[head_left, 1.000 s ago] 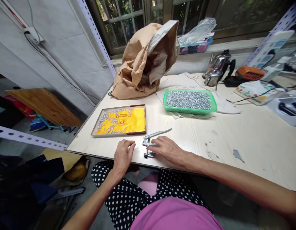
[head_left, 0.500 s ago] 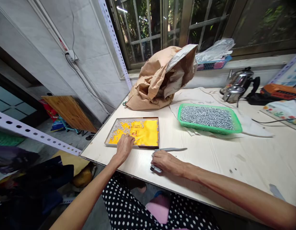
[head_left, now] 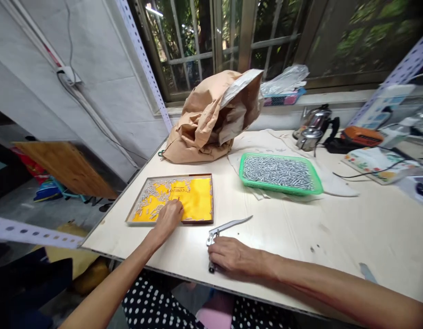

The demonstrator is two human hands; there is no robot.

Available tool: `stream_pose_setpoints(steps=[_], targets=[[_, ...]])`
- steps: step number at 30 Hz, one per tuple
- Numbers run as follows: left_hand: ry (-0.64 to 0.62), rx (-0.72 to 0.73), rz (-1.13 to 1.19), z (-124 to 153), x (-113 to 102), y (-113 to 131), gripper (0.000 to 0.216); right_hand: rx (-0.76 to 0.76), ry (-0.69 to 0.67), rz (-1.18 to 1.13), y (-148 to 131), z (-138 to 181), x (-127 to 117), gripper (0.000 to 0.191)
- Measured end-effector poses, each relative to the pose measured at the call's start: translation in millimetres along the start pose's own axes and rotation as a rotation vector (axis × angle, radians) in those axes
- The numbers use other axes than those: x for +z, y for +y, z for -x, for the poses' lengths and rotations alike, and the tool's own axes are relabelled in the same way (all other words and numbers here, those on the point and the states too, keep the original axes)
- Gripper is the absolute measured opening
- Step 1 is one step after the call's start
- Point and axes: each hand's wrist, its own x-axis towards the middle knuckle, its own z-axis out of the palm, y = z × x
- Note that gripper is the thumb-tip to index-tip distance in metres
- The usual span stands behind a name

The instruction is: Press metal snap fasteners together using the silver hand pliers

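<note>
Right hand [head_left: 230, 256] gripping the metal lever tool [head_left: 229, 225] near the table [head_left: 283, 235] edge, presumably to steady it, left hand [head_left: 168, 217] fingers down in the shallow tray [head_left: 198, 222], likely sited there for easy reach of its loose pins [head_left: 149, 191], can't tell if pinching one

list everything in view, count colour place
table: 1, pale, centre
tray: 1, yellow inside, table left
tub: 1, green, right of tray
rods: many, silver, in tray and tub
tool: 1, grey, under right hand
paper bag: 1, brown, behind tray
cloth: 1, whitish, under tub
kettle: 1, silver, table far right
cup: 1, silver, before kettle
orange item: 1, orange, right of kettle
window: 1, brown frame, behind table
basket: 1, blue, by window
board: 1, brown, left of table
left hand: 1, bare, over tray
right hand: 1, bare, on tool
</note>
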Motion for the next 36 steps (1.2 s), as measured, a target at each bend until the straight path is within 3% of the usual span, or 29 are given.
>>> stream_pose_setpoints(steps=[4, 9, 12, 15, 18, 24, 28, 32, 36], targets=[[0.167, 0.09, 0.263, 22, 3, 13, 0.02, 0.121, 0.044, -0.114, -5, 14, -2, 0.013], [0.182, 0.028, 0.535, 69, -6, 43, 0.027, 0.309, 0.199, -0.299, -13, 24, -15, 0.016], [0.167, -0.046, 0.609, 96, -5, 48, 0.029, 0.408, 0.259, -0.271, -12, 30, -24, 0.02], [0.175, -0.247, 0.722, 114, 5, 38, 0.035, 0.362, 0.185, -0.17, -10, 26, -26, 0.02], [0.224, -0.432, 0.822, 122, 17, 20, 0.044, 0.247, 0.084, -0.093, -13, 2, -16, 0.017], [0.337, -0.54, 0.947, 124, 26, -5, 0.054, 0.084, -0.104, 0.053, -26, -77, 23, 0.017], [0.41, -0.589, 0.963, 127, 20, -11, 0.056, 0.029, -0.173, 0.102, -32, -101, 33, 0.013], [0.355, -0.577, 1.046, 128, 9, 1, 0.054, 0.124, -0.098, 0.131, -20, -84, 5, 0.01], [0.152, -0.535, 1.186, 123, 1, 29, 0.052, 0.413, 0.203, 0.309, 39, -33, -74, 0.025]])
